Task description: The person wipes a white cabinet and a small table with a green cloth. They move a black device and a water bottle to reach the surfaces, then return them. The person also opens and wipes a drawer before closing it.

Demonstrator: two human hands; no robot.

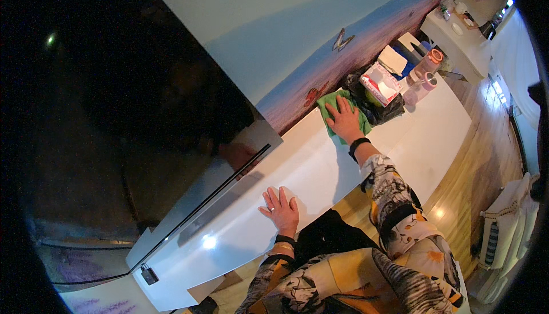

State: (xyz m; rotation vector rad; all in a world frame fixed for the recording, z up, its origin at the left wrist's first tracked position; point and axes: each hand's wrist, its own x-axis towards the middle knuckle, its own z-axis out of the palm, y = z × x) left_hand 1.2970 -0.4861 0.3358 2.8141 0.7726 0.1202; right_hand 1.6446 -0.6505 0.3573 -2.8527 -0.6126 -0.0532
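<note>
My right hand (pixel 344 120) lies spread and palm down on a green cloth (pixel 330 102), which rests on the white cabinet top (pixel 309 151) beside the wall. Just beyond its fingers a tissue box (pixel 381 83) sits on a crumpled black plastic bag (pixel 386 114). Flat on the same white surface, nearer my body, is my left hand (pixel 281 212), wearing a ring, with nothing in it. Its fingers are apart. Both wrists have dark bands.
A large dark television screen (pixel 128 121) stands along the back of the cabinet. Two pinkish bottles (pixel 422 67) (pixel 418 91) are at the far right end. A small black device (pixel 149 274) sits at the left end. A white side table (pixel 459 39) stands beyond.
</note>
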